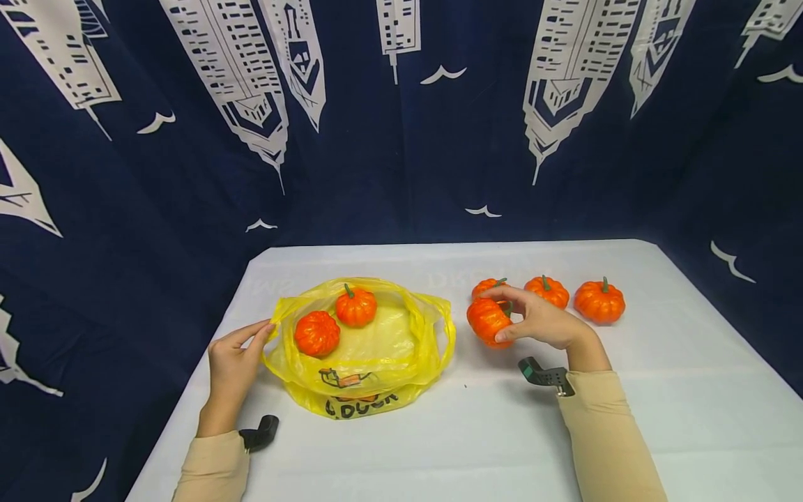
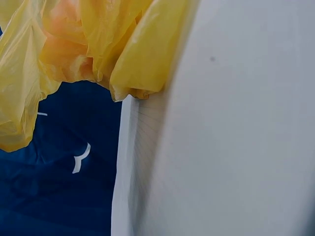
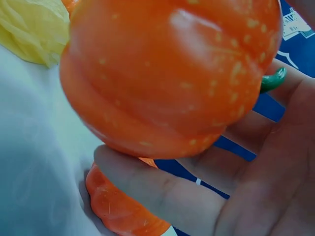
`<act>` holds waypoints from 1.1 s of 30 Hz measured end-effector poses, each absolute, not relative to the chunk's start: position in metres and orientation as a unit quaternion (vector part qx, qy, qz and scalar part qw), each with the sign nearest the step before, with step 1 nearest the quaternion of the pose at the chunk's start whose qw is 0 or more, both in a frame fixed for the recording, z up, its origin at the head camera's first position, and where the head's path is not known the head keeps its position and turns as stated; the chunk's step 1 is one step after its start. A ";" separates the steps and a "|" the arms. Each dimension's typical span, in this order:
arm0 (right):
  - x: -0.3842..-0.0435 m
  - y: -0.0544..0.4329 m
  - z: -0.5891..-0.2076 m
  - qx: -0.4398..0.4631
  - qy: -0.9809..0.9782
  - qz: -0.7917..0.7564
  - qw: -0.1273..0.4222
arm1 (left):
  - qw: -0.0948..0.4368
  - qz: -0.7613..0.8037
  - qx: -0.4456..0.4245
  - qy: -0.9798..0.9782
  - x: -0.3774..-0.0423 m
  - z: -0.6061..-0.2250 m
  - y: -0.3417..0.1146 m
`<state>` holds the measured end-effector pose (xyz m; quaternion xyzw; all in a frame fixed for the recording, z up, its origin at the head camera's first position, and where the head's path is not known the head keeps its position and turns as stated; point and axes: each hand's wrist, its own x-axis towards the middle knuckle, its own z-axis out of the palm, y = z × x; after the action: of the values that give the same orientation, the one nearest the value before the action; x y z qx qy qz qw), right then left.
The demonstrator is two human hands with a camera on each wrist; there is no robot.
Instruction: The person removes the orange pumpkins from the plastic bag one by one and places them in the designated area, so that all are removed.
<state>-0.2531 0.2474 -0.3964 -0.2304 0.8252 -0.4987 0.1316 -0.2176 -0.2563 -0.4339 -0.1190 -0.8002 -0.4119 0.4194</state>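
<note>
My right hand grips a small orange pumpkin between thumb and fingers, to the right of the bag. In the right wrist view this pumpkin fills the upper middle, its green stem pointing at the palm. My left hand pinches the left edge of a yellow plastic bag, its mouth spread wide on the table. Inside the bag lie two pumpkins, one with its stem up and one with no stem showing. The left wrist view shows the bag's crumpled side, but not the hand.
Behind my right hand sit three more pumpkins: one partly hidden, one in the middle and one at the right. They rest on a white table. A dark blue printed cloth hangs behind it.
</note>
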 end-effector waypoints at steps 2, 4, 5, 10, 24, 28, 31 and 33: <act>-0.252 0.248 -0.396 -0.225 0.826 -0.498 0.137 | 0.419 -0.411 -0.120 -0.801 -0.218 -0.434 -0.256; -0.251 0.249 -0.395 -0.218 0.828 -0.496 0.144 | 0.418 -0.410 -0.119 -0.802 -0.219 -0.435 -0.257; -0.251 0.250 -0.394 -0.212 0.831 -0.493 0.147 | 0.417 -0.410 -0.118 -0.803 -0.219 -0.434 -0.257; -0.249 0.252 -0.393 -0.197 0.848 -0.466 0.156 | 0.419 -0.406 -0.120 -0.803 -0.218 -0.435 -0.257; -0.254 0.251 -0.401 -0.194 0.858 -0.454 0.140 | 0.426 -0.406 -0.129 -0.798 -0.218 -0.434 -0.256; -0.255 0.252 -0.403 -0.196 0.856 -0.457 0.142 | 0.422 -0.408 -0.128 -0.800 -0.218 -0.434 -0.256; -0.254 0.253 -0.403 -0.191 0.855 -0.459 0.147 | 0.416 -0.408 -0.126 -0.803 -0.218 -0.434 -0.256; -0.254 0.254 -0.402 -0.187 0.855 -0.459 0.153 | 0.414 -0.408 -0.124 -0.804 -0.218 -0.434 -0.257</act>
<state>-0.2540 0.2543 -0.4018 -0.1868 0.8549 -0.4590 0.1534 -0.2178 -0.2566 -0.4341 -0.1241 -0.8041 -0.4084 0.4138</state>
